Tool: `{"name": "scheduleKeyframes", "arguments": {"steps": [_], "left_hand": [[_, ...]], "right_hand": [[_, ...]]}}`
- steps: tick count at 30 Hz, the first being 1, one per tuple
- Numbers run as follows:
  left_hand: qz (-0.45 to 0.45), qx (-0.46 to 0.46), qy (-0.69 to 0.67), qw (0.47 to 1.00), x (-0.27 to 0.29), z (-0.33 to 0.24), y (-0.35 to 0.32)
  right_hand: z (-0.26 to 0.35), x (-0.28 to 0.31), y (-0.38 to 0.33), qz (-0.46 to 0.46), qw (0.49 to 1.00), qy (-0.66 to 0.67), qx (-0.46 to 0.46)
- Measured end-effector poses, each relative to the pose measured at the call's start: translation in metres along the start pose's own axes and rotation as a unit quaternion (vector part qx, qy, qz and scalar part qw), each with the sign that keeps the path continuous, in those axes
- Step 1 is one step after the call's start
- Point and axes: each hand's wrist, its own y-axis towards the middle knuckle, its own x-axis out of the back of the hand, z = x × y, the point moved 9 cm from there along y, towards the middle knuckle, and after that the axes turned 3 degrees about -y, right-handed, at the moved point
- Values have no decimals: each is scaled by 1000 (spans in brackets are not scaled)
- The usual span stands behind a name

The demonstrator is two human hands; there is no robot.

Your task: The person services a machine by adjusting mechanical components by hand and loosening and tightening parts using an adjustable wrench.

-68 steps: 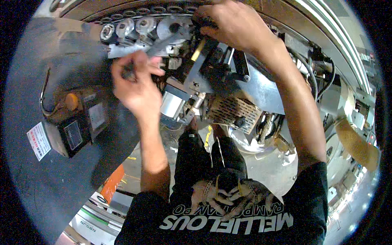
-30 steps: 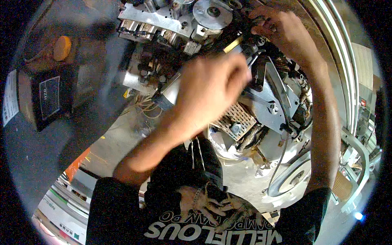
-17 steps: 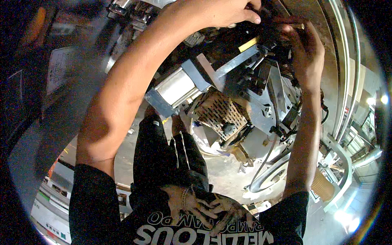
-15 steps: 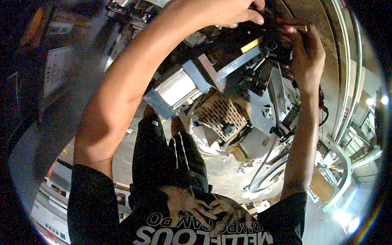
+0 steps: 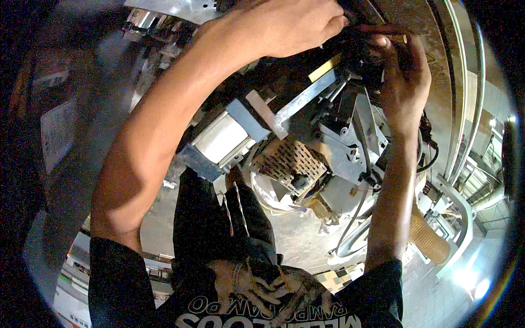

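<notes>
Both my arms reach up over a machine to the far side. My left hand [image 5: 309,26] is at the top middle, its fingers curled closed beside a dark part of the machine; whatever is in them is hidden. To its right, my right hand [image 5: 407,79] has thumb and fingers bent together in a pinch. A small brass-coloured tip shows at its fingertips, but the held thing is too dark to name. A thin reddish-brown strip [image 5: 377,28] spans the gap between the hands. Below them lie a yellow block [image 5: 324,68] and a flat metal bar [image 5: 306,97].
A silver cylinder with blue-grey end blocks [image 5: 249,120] juts toward me. Under it sits a slotted rusty plate [image 5: 290,164]. Metal brackets [image 5: 355,147] and a dark cable [image 5: 358,213] are near my right forearm. A tan ribbed hose [image 5: 432,240] stands at the right.
The view has shifted, so the machine sits slightly further left and lower. My left hand's fingers are more curled and its back shows more. The right hand keeps its pinch.
</notes>
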Motion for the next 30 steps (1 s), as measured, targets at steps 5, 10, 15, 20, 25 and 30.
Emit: {"name": "scheduleKeyframes", "arguments": {"steps": [5, 10, 15, 20, 25, 30], "left_hand": [[-88, 11, -35, 995, 30, 12, -7], [-258, 90, 10, 962, 91, 35, -79], [-334, 360, -146, 859, 89, 23, -196], [-286, 364, -76, 883, 54, -11, -289], [-342, 395, -261, 812, 8, -18, -355], [-371, 504, -228, 746, -18, -6, -422]], "right_hand": [[0, 0, -2, -14, 998, -53, 21], [-1, 1, -6, -49, 998, -24, 31], [4, -3, -11, -99, 994, 14, 47], [3, 2, -10, -86, 993, -6, 77], [3, 5, -14, -133, 982, -62, 116], [1, 11, -12, -153, 975, -95, 133]]}}
